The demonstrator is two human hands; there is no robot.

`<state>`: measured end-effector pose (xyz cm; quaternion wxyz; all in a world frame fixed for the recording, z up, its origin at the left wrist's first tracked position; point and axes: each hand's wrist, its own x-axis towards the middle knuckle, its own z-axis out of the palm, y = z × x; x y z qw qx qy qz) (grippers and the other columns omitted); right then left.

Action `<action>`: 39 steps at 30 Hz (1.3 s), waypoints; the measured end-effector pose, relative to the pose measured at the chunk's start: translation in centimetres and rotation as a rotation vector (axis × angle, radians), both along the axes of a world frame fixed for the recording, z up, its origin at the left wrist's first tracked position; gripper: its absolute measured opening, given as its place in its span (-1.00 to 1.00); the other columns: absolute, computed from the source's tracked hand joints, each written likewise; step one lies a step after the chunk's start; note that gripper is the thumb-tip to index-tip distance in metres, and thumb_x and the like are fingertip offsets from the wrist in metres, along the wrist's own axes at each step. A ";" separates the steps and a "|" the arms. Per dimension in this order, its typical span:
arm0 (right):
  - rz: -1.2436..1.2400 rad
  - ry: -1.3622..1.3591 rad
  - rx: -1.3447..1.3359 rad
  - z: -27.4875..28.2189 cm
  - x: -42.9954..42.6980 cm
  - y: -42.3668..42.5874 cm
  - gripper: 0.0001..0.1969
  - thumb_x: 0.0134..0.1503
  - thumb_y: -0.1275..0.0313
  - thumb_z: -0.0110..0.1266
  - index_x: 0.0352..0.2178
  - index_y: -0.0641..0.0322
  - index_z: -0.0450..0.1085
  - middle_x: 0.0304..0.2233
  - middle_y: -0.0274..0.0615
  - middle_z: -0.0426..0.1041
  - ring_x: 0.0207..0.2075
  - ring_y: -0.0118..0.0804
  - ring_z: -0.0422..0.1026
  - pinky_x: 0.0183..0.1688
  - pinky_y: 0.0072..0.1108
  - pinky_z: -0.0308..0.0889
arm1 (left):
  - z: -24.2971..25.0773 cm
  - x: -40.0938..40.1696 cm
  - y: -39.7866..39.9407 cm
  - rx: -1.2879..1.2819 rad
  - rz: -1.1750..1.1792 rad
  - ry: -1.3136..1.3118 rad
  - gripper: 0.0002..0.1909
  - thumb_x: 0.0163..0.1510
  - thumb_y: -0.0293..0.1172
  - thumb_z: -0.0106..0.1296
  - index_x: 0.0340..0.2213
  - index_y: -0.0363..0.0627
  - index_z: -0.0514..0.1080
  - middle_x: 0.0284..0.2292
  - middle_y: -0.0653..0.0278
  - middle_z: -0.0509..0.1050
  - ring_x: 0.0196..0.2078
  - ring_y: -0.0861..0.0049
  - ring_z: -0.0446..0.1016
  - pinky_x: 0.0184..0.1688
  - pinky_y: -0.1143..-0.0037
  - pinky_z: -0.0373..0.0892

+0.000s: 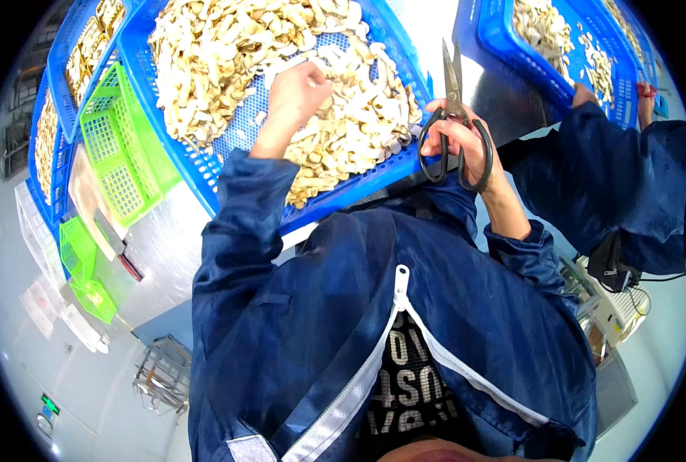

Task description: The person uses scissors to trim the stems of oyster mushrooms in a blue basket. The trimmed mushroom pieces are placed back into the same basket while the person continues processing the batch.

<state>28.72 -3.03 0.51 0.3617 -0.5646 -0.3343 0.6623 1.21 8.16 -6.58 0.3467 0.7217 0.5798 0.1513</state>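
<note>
My right hand point(474, 145) grips black-handled scissors point(453, 99) beside the right edge of a blue plastic crate point(207, 187). Their blades point away from me and are slightly apart. Sliced pale mushrooms point(343, 153) lie in the crate in two heaps, one near and one far, with its perforated bottom showing between them. Over the gap between the heaps, my left hand point(298, 92) has its fingers curled inward. Whether it pinches a slice is hidden by the fingers.
At left stand a green basket point(112, 170) and a knife point(115, 237) beside a board. More blue crates with slices lie beyond. To the right, a co-worker's hand point(584, 95) is at another blue crate point(496, 34). A steel table point(164, 242) carries my crate.
</note>
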 end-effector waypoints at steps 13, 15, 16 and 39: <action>0.396 -0.383 0.159 5.9 -5.6 -1.6 -0.65 0.10 0.22 0.16 -0.21 0.28 0.38 -0.58 -0.24 0.35 -0.52 -0.40 0.34 -0.42 -0.54 0.28 | 8.0 1.1 -7.1 -0.572 0.693 -1.501 -0.93 0.11 -0.48 0.04 -0.39 -0.23 0.40 -0.36 0.10 0.52 -0.51 0.61 0.36 -0.50 0.61 0.21; 0.399 -0.408 0.203 5.6 -6.1 -1.8 -0.65 0.11 0.22 0.14 -0.22 0.30 0.38 -0.57 -0.17 0.37 -0.52 -0.36 0.38 -0.43 -0.52 0.28 | 8.1 1.8 -7.6 -0.527 0.672 -1.457 -0.95 0.12 -0.50 0.04 -0.40 -0.21 0.41 -0.35 0.10 0.53 -0.53 0.64 0.36 -0.51 0.63 0.22; 0.395 -0.415 0.210 5.6 -6.3 -1.7 -0.66 0.12 0.23 0.13 -0.23 0.31 0.38 -0.56 -0.14 0.39 -0.52 -0.34 0.39 -0.43 -0.51 0.28 | 8.1 2.2 -7.9 -0.517 0.669 -1.440 -0.95 0.11 -0.50 0.05 -0.40 -0.21 0.41 -0.36 0.10 0.53 -0.53 0.65 0.36 -0.51 0.64 0.22; 0.183 -0.032 0.100 4.6 -0.6 -2.1 -0.49 0.13 0.13 0.05 0.01 0.23 0.28 -0.37 -0.37 0.38 -0.26 -0.47 0.39 -0.12 -0.58 0.28 | 3.4 -10.9 -8.8 -0.436 0.535 -1.311 -0.71 0.16 -0.34 -0.09 -0.12 -0.22 0.35 -0.25 0.05 0.46 -0.33 0.42 0.45 -0.38 0.60 0.35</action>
